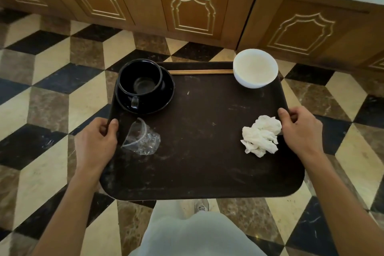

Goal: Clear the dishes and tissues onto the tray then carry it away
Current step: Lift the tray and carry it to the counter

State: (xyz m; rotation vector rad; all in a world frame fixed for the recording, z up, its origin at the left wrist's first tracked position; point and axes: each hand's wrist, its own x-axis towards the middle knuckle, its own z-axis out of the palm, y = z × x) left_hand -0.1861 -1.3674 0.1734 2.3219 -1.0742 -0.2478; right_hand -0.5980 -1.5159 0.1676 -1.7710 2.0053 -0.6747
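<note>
I hold a dark brown tray [199, 131] in the air above the floor. My left hand [97, 141] grips its left rim and my right hand [299, 131] grips its right rim, thumbs on top. On the tray, a black cup [140, 78] stands on a black saucer [164, 97] at the far left. A white bowl [255, 68] sits at the far right corner, with wooden chopsticks [199, 72] lying along the far rim between them. A crushed clear plastic cup [141, 138] lies near my left hand. Crumpled white tissue [260, 136] lies near my right hand.
A wooden counter [193, 6] with carved panel doors runs across ahead, under a pale top. The floor [52, 93] is patterned marble in black, cream and brown. My legs in pale trousers and one shoe [200, 207] show below the tray.
</note>
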